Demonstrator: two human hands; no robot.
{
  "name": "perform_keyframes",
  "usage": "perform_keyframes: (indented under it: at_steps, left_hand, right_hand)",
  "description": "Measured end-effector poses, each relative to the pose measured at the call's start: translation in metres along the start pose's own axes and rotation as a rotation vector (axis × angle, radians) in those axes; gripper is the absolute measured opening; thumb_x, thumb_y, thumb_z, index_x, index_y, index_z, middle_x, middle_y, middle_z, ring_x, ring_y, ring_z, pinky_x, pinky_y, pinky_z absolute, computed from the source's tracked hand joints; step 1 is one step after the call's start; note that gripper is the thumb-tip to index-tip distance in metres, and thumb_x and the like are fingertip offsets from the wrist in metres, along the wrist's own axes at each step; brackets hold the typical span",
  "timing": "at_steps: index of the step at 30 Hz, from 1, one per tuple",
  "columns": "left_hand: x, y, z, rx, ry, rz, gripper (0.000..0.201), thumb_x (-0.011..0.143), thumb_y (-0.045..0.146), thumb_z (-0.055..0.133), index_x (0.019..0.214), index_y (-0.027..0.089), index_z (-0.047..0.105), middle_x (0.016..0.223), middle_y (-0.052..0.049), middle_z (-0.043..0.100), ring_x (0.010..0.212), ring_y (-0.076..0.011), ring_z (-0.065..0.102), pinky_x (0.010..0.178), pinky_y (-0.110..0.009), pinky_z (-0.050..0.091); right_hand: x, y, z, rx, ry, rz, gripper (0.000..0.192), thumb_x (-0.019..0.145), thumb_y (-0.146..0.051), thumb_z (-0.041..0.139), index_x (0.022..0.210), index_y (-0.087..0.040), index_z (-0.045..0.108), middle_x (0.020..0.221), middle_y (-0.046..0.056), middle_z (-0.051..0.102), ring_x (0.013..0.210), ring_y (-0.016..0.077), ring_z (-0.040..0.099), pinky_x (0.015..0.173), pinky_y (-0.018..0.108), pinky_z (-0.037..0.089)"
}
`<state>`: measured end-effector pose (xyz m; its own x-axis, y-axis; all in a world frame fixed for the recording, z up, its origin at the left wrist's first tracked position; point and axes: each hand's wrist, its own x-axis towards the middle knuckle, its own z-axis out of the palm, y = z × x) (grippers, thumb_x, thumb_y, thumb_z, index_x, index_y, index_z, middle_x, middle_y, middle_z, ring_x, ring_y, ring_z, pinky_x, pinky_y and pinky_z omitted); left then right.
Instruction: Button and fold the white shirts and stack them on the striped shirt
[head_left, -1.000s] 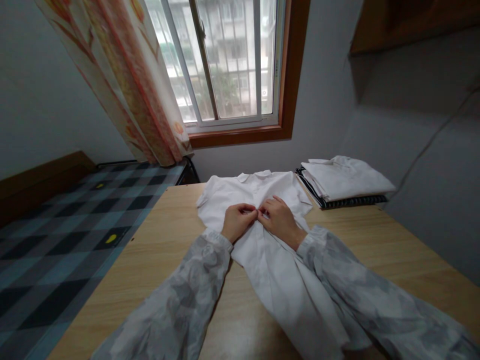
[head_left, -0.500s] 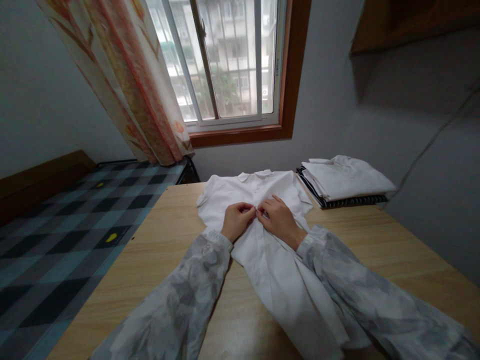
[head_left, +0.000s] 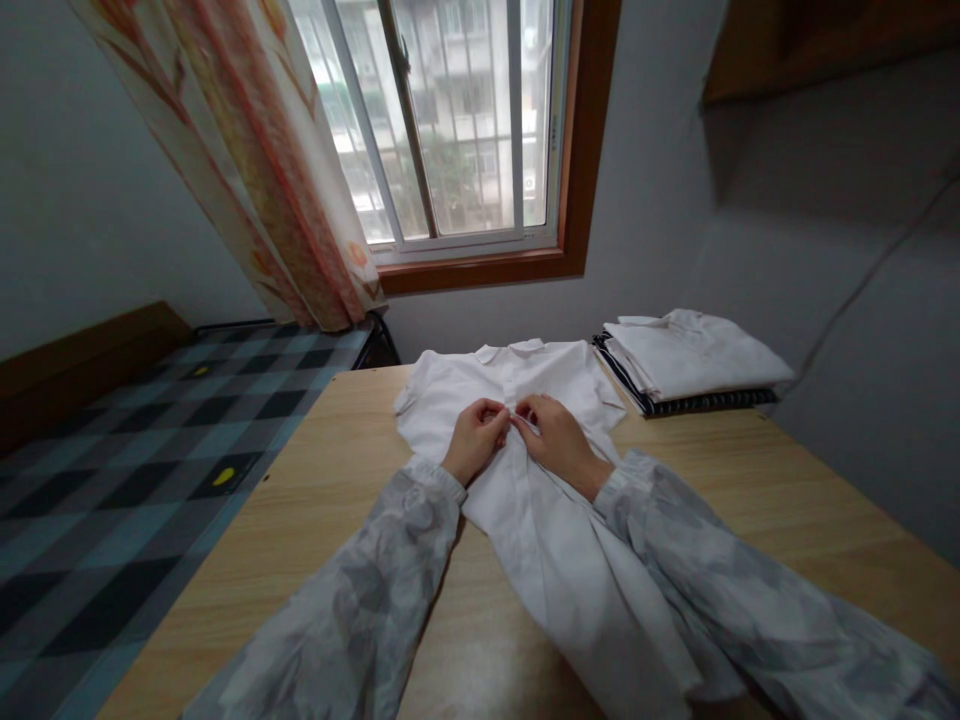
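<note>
A white collared shirt (head_left: 540,530) lies flat on the wooden table (head_left: 315,520), collar toward the window. My left hand (head_left: 474,443) and my right hand (head_left: 559,440) meet at the shirt's front placket, a little below the collar. Both pinch the fabric there with thumb and fingers, fingertips almost touching each other. Grey patterned sleeves cover both my forearms. What lies between the fingertips is too small to make out.
A stack of folded white garments (head_left: 690,360) on a dark striped one sits at the table's far right. A bed with a checked cover (head_left: 135,450) stands left of the table. A patterned curtain (head_left: 255,170) hangs by the window (head_left: 465,130).
Both hands have crept slightly farther up the placket toward the collar, still pinching the shirt.
</note>
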<state>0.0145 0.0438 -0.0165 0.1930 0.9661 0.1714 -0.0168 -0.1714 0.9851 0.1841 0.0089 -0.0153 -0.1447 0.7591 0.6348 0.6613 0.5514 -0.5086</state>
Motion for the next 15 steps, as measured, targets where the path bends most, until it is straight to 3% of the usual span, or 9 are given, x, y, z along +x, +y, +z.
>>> perform_keyframes:
  at_steps: [6, 15]
  left_hand:
    - [-0.0023, 0.0071, 0.0034, -0.08, 0.015, -0.036, 0.039, 0.074, 0.048, 0.084, 0.085, 0.019, 0.062, 0.057, 0.006, 0.057, 0.046, -0.0086, 0.051, 0.045, -0.023, 0.039]
    - [-0.0047, 0.0085, 0.002, -0.081, 0.004, -0.01, 0.048, 0.073, 0.044, 0.085, 0.104, 0.019, 0.059, 0.076, 0.005, 0.065, 0.051, -0.0073, 0.053, 0.047, -0.022, 0.043]
  right_hand:
    - [-0.0007, 0.0014, 0.0018, 0.084, 0.022, 0.034, 0.008, 0.1, -0.02, 0.066, 0.093, -0.022, 0.064, 0.089, 0.005, 0.069, 0.087, 0.0233, 0.063, 0.084, 0.035, 0.049]
    - [0.0036, 0.008, 0.0029, 0.278, 0.006, 0.162, 0.014, 0.096, -0.026, 0.067, 0.084, -0.022, 0.069, 0.083, 0.002, 0.073, 0.078, 0.0193, 0.065, 0.078, 0.031, 0.05]
